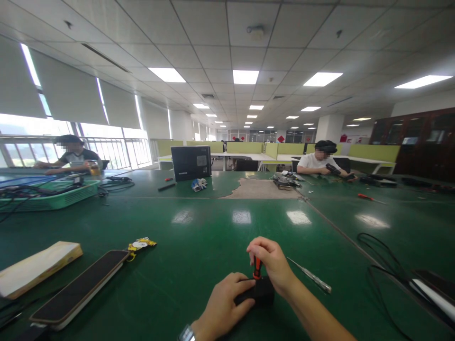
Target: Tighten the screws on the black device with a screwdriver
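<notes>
Nearest the lens it's the left hand [225,296], with a shiny metal-banded watch [186,334] at the wrist, thumb and fingers clamped across a small black block [265,290] that sits just shy of six o'clock in the view, on the green tabletop [167,265]. The right hand [272,258] has its fingers curled around an orange-and-black screwdriver [257,269], held roughly upright over the block; can't see the tip, so no clue what it's seated in. My worry: lean too hard or off-axis and the tip could skate, and that left index finger is right beside it. A loose left grip might also let the block twist on such a smooth, glossy top. Block looks dark and boxy, kinda matte. Using the block as the clock's center, a slim screwdriver with a see-through handle [313,276] lies near three, with thin black cable [377,265] looping beyond it. Round at nine there's a long, flat, dark-faced slab [83,284] with a yellow charm [140,245] on its far end. Way out at ten, a green plastic basket [71,201] full of cables.
</notes>
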A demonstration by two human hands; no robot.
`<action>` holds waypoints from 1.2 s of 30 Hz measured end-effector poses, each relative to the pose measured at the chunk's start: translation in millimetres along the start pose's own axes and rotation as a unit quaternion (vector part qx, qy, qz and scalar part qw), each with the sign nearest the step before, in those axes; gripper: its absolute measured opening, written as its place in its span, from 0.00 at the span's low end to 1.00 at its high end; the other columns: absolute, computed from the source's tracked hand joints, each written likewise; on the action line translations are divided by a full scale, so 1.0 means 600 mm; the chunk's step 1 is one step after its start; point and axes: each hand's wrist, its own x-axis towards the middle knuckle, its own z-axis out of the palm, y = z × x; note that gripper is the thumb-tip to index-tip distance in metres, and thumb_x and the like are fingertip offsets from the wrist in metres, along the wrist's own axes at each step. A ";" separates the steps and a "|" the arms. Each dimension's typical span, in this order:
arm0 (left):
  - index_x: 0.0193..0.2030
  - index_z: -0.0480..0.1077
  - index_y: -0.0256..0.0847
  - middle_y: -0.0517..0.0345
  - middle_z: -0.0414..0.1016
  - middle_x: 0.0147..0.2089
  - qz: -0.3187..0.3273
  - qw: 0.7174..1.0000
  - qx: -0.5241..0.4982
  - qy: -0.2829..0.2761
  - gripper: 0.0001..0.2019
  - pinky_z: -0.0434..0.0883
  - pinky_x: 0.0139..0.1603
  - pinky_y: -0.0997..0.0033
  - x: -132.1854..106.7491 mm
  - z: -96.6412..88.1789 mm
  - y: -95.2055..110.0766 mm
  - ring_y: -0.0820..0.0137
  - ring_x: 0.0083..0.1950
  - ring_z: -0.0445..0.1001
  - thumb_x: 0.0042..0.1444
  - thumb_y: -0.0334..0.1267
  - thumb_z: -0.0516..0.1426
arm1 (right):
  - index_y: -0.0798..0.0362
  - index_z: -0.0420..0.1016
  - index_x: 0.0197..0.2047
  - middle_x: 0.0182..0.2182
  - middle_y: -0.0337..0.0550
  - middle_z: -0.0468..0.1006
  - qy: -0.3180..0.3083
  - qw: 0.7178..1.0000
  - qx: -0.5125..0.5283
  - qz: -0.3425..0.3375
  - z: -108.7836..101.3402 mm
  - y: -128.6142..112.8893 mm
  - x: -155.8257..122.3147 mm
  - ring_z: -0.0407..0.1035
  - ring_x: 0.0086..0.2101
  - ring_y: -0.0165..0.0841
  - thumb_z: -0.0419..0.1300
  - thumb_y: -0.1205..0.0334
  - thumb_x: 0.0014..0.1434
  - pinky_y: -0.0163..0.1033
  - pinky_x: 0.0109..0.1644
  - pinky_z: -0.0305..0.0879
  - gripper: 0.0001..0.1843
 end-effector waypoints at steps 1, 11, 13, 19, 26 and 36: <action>0.54 0.72 0.53 0.59 0.74 0.51 -0.001 1.000 -0.002 0.001 0.18 0.68 0.52 0.69 -0.001 0.000 0.001 0.64 0.50 0.72 0.56 0.35 0.61 | 0.55 0.72 0.28 0.19 0.34 0.70 -0.002 1.000 0.012 0.014 0.000 -0.001 0.000 0.63 0.21 0.26 0.63 0.56 0.51 0.30 0.25 0.59 0.10; 0.54 0.71 0.54 0.61 0.74 0.51 -0.006 1.000 -0.008 -0.001 0.20 0.68 0.52 0.70 0.001 -0.004 0.003 0.65 0.50 0.72 0.55 0.34 0.62 | 0.54 0.68 0.26 0.19 0.36 0.71 0.011 0.998 0.041 0.049 0.000 0.003 0.000 0.65 0.20 0.27 0.60 0.50 0.56 0.32 0.25 0.60 0.16; 0.54 0.72 0.54 0.60 0.74 0.51 -0.007 1.000 -0.007 -0.002 0.19 0.68 0.52 0.70 0.001 -0.005 0.003 0.65 0.50 0.72 0.55 0.34 0.62 | 0.55 0.70 0.25 0.21 0.37 0.71 0.016 0.999 0.005 0.031 -0.001 0.004 0.001 0.64 0.21 0.26 0.61 0.50 0.55 0.31 0.26 0.60 0.17; 0.54 0.72 0.53 0.60 0.74 0.51 -0.007 1.000 0.001 -0.003 0.19 0.68 0.52 0.70 0.001 -0.006 0.005 0.65 0.50 0.72 0.55 0.34 0.62 | 0.55 0.70 0.25 0.18 0.35 0.69 0.030 0.999 -0.016 0.021 -0.002 0.006 0.002 0.62 0.20 0.26 0.62 0.51 0.54 0.32 0.25 0.59 0.16; 0.53 0.72 0.54 0.60 0.74 0.51 -0.017 1.000 0.000 -0.005 0.19 0.68 0.52 0.70 0.000 -0.006 0.006 0.64 0.50 0.72 0.55 0.34 0.62 | 0.54 0.68 0.27 0.19 0.35 0.72 0.026 0.999 0.011 0.017 -0.004 0.001 0.002 0.64 0.20 0.26 0.64 0.55 0.54 0.32 0.26 0.60 0.13; 0.54 0.72 0.53 0.59 0.74 0.51 -0.013 1.000 -0.004 0.001 0.19 0.68 0.52 0.69 -0.002 -0.004 0.004 0.64 0.50 0.71 0.55 0.36 0.62 | 0.54 0.70 0.26 0.20 0.39 0.75 0.020 0.999 0.002 0.028 -0.011 -0.002 -0.001 0.67 0.22 0.29 0.61 0.55 0.55 0.34 0.29 0.64 0.13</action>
